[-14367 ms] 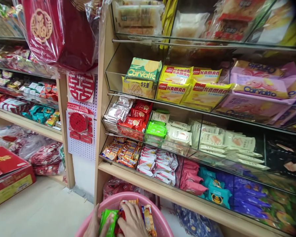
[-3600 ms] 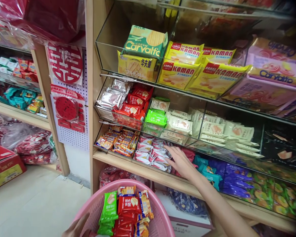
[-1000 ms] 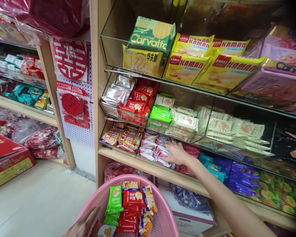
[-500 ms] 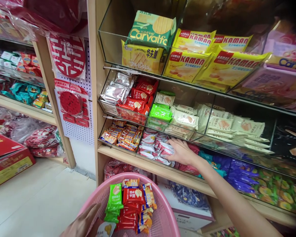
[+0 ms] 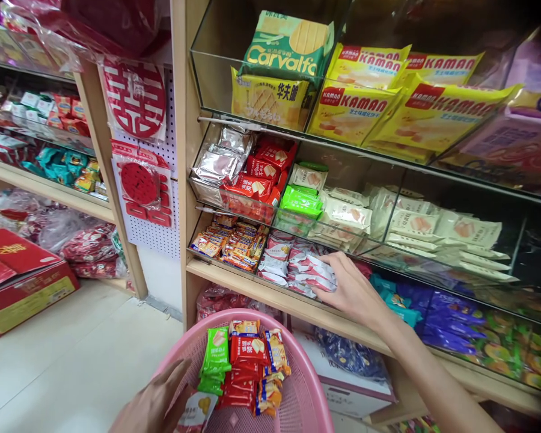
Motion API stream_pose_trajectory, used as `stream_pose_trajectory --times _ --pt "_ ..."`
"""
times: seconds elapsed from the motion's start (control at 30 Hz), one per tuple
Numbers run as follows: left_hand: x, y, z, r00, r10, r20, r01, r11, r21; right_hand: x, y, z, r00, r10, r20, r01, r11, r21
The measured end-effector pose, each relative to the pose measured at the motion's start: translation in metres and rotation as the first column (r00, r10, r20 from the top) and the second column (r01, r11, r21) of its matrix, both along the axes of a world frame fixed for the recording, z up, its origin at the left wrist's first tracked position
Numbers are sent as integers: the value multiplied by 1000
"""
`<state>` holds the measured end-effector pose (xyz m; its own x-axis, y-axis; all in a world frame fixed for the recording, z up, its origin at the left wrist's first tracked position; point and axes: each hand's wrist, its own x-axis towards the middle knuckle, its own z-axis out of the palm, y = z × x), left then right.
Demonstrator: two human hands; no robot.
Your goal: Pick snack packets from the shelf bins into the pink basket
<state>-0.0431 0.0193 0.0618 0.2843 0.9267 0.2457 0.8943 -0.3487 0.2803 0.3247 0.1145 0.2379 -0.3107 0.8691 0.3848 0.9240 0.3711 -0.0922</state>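
Observation:
My right hand (image 5: 345, 285) reaches into the lowest shelf bin, its fingers curled around the right side of some white-and-pink packets (image 5: 311, 270). A pink mesh basket (image 5: 313, 376) stands below the shelf, holding green packets (image 5: 215, 355), red packets (image 5: 243, 373) and orange-and-blue packets (image 5: 275, 355). At the basket's left side is my left hand (image 5: 157, 400), closed around a white-and-red packet (image 5: 198, 412) whose lower part the frame edge cuts off.
Bins above hold yellow KAMAN packs (image 5: 351, 111), a green Carvalfa pack (image 5: 291, 45) and cream packets (image 5: 345, 216). A wooden shelf edge (image 5: 261, 307) runs above the basket. On the floor at left sits a red box (image 5: 22, 282).
The view has shifted slightly, with the shelves now further right. My right hand's fingers have closed in on the white-and-pink packets. My left hand stays by the basket.

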Motion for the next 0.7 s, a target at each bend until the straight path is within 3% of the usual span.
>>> stream_pose_trajectory --times 0.13,0.2,0.23,0.3,0.37,0.43,0.5,0.57,0.7 --pt "-1 2 3 997 52 58 -49 997 -52 -21 -29 -1 959 28 -282 -56 994 -93" --pt "-5 5 6 991 76 111 -68 994 -80 -38 -43 -13 871 24 -490 -161 957 -240" --pt "-7 5 8 986 92 140 -79 992 -101 -49 -50 -21 795 8 -606 -258 909 -327" --pt "-10 6 15 967 136 218 -101 982 -162 -71 -63 -43 599 -78 -797 -505 735 -451" --pt "-9 4 25 922 168 349 -81 964 -252 -94 -74 -70 433 -200 -879 -682 565 -465" --pt "-5 -1 37 844 190 501 7 931 -366 -114 -83 -98 343 -358 -868 -771 421 -478" --pt "4 -9 47 760 210 615 136 874 -466 -131 -91 -124 322 -473 -820 -793 338 -507" --pt "14 -19 53 711 237 662 215 823 -526 -142 -96 -146 357 -521 -775 -782 287 -553" --pt "27 -33 43 693 268 669 234 795 -560 -153 -100 -172 428 -532 -731 -767 213 -605"
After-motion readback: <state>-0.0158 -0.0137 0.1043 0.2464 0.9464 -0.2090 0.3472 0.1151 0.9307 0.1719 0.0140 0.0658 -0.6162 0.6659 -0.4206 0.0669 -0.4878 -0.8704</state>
